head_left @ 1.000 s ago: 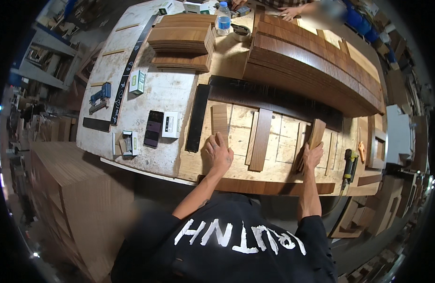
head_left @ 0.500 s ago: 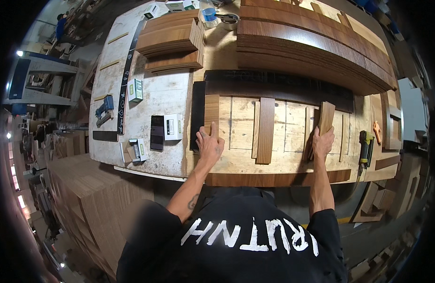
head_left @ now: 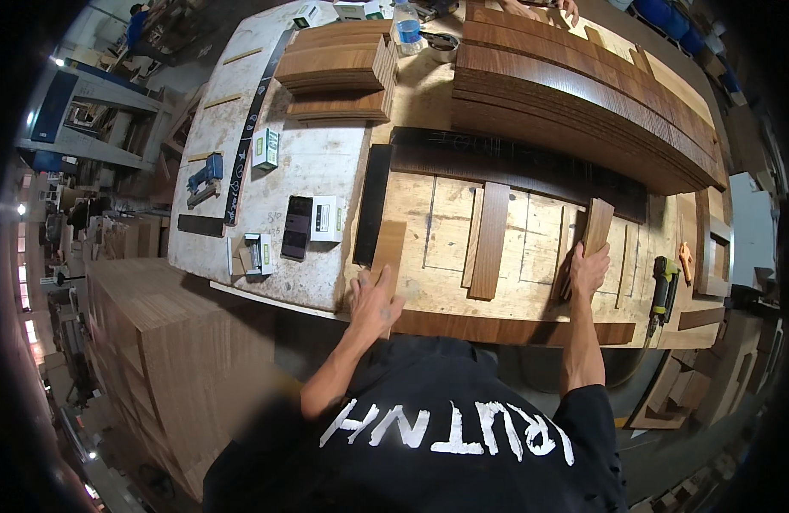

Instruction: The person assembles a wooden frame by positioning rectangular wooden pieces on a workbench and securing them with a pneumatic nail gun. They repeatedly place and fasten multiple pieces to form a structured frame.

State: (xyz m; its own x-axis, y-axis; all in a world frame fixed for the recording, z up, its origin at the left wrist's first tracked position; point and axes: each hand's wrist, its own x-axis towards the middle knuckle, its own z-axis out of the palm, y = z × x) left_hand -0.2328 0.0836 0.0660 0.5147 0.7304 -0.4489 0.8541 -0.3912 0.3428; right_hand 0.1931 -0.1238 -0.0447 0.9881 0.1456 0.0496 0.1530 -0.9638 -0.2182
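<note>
My left hand (head_left: 375, 305) is closed around the near end of a short brown wooden board (head_left: 389, 246), its index finger lying along the top. The board sits slightly slanted beside a black strip (head_left: 374, 201) fixed on the bench. My right hand (head_left: 589, 272) grips another short wooden board (head_left: 597, 226), tilted up beside a thin wooden strip (head_left: 565, 235). Between my hands a third short board (head_left: 492, 244) lies on the pale, pencil-marked bench top (head_left: 450, 227). A long brown board (head_left: 514, 328) runs along the near edge.
Long stacked boards (head_left: 582, 111) fill the far right, with another person's hands (head_left: 565, 10) behind them. Shorter stacked boards (head_left: 339, 64), a phone (head_left: 297, 227), small boxes (head_left: 329, 218) and a blue nail gun (head_left: 205, 179) are left. A green-black air tool (head_left: 664, 291) lies right.
My left hand has drawn its board toward me, away from the long board at the back. My right hand keeps its hold on the other board. Another person's hands have appeared at the far side.
</note>
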